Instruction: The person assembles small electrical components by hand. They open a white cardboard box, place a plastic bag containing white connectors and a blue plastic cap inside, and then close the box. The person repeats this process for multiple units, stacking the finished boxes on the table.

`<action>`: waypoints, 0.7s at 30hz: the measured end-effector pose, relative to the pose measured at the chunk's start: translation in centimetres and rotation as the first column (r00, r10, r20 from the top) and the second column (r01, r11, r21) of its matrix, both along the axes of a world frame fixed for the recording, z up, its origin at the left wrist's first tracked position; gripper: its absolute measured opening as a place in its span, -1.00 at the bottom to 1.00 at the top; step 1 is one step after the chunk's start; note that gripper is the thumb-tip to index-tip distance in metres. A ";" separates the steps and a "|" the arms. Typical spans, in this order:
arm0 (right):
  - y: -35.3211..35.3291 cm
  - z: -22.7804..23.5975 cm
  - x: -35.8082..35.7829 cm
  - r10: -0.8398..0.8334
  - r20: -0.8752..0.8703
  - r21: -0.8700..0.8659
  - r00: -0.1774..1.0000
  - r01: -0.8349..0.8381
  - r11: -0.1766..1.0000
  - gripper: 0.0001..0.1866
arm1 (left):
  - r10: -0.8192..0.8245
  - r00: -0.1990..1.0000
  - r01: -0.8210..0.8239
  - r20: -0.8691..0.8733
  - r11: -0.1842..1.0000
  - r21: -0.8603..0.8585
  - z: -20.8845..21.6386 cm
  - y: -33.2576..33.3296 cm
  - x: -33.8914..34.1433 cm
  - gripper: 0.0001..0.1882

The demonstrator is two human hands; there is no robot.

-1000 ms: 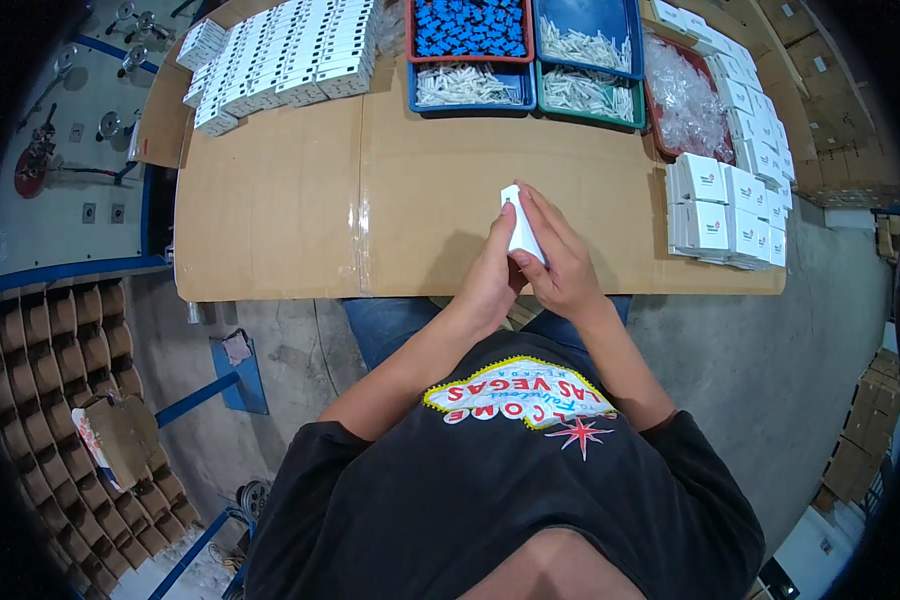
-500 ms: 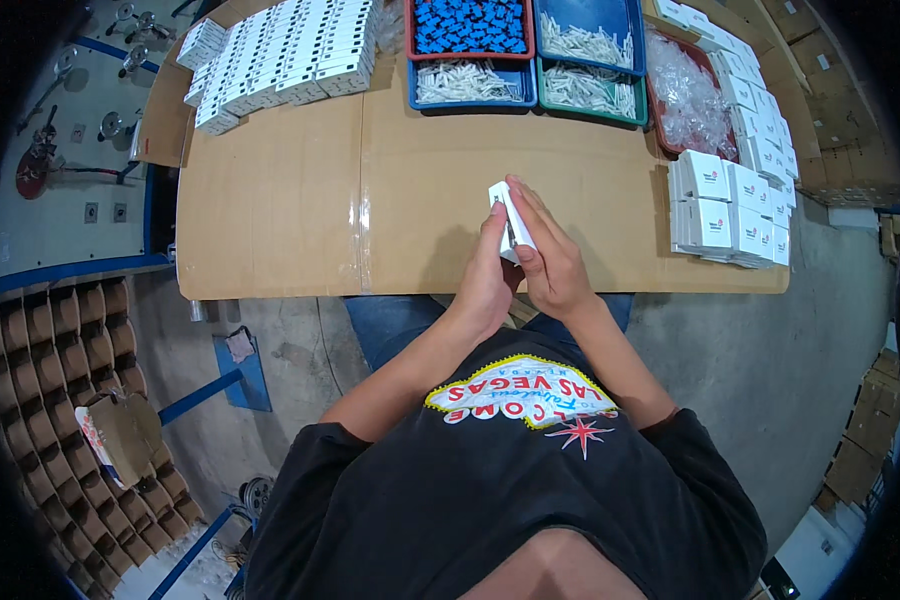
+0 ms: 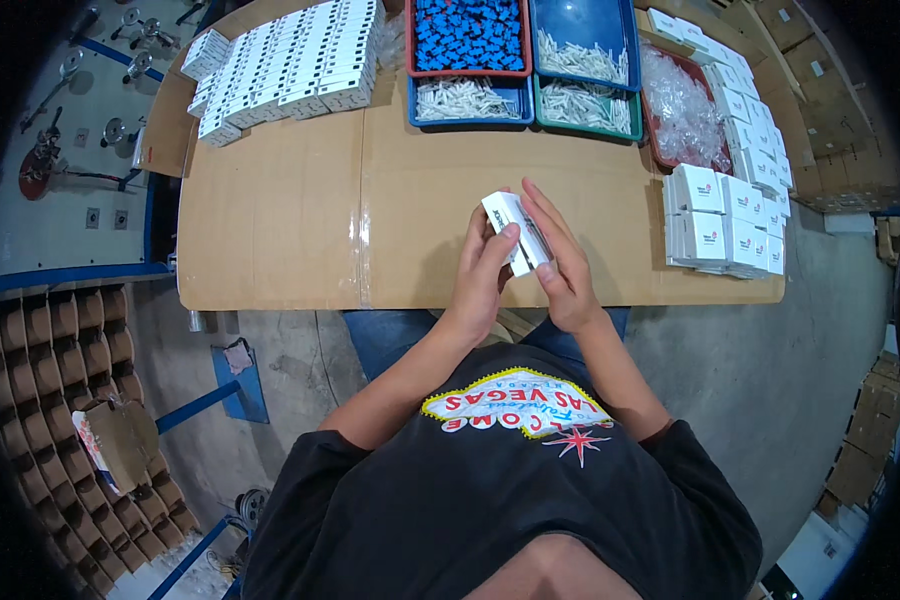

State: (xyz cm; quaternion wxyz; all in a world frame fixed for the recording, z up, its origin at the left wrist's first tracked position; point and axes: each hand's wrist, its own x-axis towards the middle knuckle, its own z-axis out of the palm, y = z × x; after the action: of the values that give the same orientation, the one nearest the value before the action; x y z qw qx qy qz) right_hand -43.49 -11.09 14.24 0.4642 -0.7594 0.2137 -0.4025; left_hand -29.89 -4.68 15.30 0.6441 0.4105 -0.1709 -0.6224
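left hand (image 3: 480,285) clamped on small white carton (image 3: 524,246), thumb across top; right hand (image 3: 573,285) has fingers straight + together along its r side, can't tell if gripping. carton's held over cardboard worktop (image 3: 270,230), by its near edge, just r of ctr. poss risks: over-hard squeeze cd dent prob thin walls; slack l grip cd drop it past that edge.

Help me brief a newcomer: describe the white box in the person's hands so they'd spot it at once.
Find the cardboard-covered table, then the left hand and right hand over its near edge. The white box slants between them, the left thumb on its face. Unlike the boxes stacked at far left and the boxes stacked at right, it alone is held.
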 end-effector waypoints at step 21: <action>-0.1 1.9 0.4 -0.135 -0.066 0.463 0.989 0.150 0.873 -0.52 | 0.179 0.731 0.143 0.659 0.903 -0.404 -1.3 1.0 1.3 0.03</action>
State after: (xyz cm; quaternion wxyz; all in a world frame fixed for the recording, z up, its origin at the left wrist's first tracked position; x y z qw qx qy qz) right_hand -43.08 -11.15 16.16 0.5989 -0.6137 0.3670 -0.3605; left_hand -28.61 -3.73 14.02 0.6159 0.4597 -0.5233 -0.3681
